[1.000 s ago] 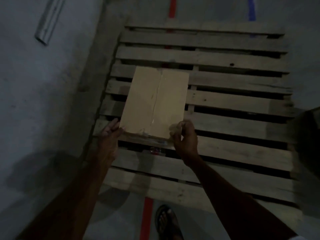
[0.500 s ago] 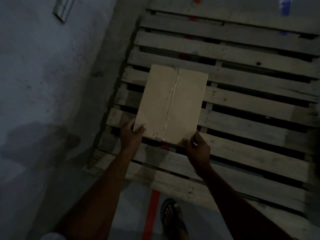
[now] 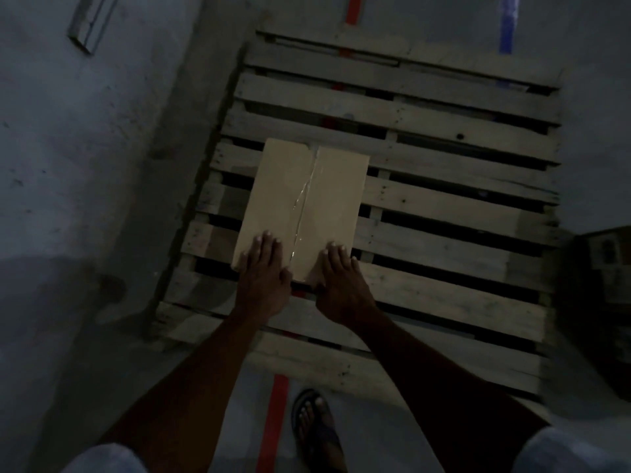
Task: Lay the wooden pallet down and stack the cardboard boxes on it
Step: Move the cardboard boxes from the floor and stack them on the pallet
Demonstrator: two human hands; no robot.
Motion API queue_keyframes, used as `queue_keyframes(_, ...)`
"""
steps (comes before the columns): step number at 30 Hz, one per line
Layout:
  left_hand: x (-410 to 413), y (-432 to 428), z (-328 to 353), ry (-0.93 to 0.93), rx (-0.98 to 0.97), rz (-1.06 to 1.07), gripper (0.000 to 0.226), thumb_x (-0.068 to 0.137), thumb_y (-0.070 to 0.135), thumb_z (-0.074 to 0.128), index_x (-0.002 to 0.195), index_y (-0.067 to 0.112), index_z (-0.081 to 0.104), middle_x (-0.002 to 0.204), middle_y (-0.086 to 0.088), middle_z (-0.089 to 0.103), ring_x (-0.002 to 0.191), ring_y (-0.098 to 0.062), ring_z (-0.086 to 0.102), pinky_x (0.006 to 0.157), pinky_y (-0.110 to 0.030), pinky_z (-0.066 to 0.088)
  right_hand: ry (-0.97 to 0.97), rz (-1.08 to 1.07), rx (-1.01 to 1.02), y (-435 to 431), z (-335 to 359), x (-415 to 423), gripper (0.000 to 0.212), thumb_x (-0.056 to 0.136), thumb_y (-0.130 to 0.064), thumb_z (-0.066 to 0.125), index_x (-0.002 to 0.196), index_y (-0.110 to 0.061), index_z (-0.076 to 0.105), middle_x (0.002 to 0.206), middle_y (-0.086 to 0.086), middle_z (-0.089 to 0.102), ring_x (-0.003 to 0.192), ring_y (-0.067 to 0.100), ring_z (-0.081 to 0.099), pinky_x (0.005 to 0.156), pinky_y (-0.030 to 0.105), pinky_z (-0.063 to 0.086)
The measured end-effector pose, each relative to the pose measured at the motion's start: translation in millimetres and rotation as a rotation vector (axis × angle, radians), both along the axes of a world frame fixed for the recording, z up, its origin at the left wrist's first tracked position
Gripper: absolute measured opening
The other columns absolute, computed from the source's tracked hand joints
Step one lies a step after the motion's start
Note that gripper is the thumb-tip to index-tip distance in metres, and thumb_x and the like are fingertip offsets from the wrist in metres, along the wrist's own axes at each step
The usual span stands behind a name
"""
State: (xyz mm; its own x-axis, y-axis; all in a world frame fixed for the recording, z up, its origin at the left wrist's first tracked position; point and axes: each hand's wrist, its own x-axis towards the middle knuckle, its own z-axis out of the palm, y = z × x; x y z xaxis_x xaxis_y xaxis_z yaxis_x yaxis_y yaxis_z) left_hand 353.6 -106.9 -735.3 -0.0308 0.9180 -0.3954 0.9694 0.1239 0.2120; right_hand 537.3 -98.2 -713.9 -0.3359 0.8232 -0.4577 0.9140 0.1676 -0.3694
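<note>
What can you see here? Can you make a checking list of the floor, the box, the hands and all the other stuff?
Surface: grey concrete floor, red tape line, blue tape.
Job's things: wooden pallet lying flat; one taped cardboard box on it.
Clutter: dark object at right, unclear.
Grippers: left hand and right hand flat on the box's near end.
Cables: nothing seen.
Surroundings: sandalled foot; metal strip top left.

The pallet (image 3: 444, 206) lies flat on the floor (image 3: 85, 165); one box (image 3: 300, 206) rests on its slats.
</note>
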Motion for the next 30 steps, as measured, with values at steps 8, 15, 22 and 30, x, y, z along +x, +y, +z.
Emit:
queue_keyframes(8, 155.0, 28.4, 106.1, -0.229, 0.124, 0.18, 0.06, 0.102, 0.046, 0.047, 0.142, 0.003, 0.055, 0.147, -0.021, 0.052, 0.135, -0.037, 0.046, 0.111, -0.049, 0.034, 0.096, -0.398, 0.42, -15.9, 91.2, 182.2, 0.042, 0.081, -0.02, 0.074, 0.117, 0.0, 0.066, 0.113, 0.023, 0.065, 0.101, 0.043, 0.061, 0.087, 0.046, 0.053)
queue_keyframes(15, 441.8, 23.4, 181.7, -0.722, 0.107, 0.193, 0.074, 0.091, 0.071, 0.046, 0.149, 0.025, 0.047, 0.151, -0.001, 0.048, 0.138, -0.021, 0.045, 0.116, -0.048, 0.039, -0.128, -0.762, 0.523, -59.8, 169.7, 460.3, 0.065, 0.077, -0.029, 0.077, 0.135, -0.009, 0.056, 0.136, 0.022, 0.052, 0.121, 0.041, 0.047, 0.098, 0.045, 0.039)
queue_keyframes(22, 697.5, -6.5, 229.2, -0.849, -0.032, 0.026, 0.087, 0.081, 0.076, 0.05, 0.15, 0.024, 0.047, 0.154, -0.004, 0.046, 0.142, -0.022, 0.043, 0.117, -0.046, 0.039, -0.187, -1.014, 0.518, -113.4, 214.1, 668.9, 0.079, 0.075, -0.033, 0.077, 0.145, -0.015, 0.046, 0.147, 0.021, 0.043, 0.13, 0.041, 0.042, 0.105, 0.05, 0.04)
queue_keyframes(30, 863.8, -21.5, 222.1, -0.721, -0.103, -0.36, 0.073, 0.093, 0.053, 0.064, 0.155, 0.024, 0.04, 0.162, -0.004, 0.034, 0.148, -0.023, 0.032, 0.117, -0.032, 0.028, -0.15, -1.401, 0.403, -171.2, 192.9, 775.7, 0.072, 0.094, -0.048, 0.059, 0.155, -0.023, 0.03, 0.163, 0.017, 0.018, 0.149, 0.036, 0.016, 0.119, 0.052, 0.022)
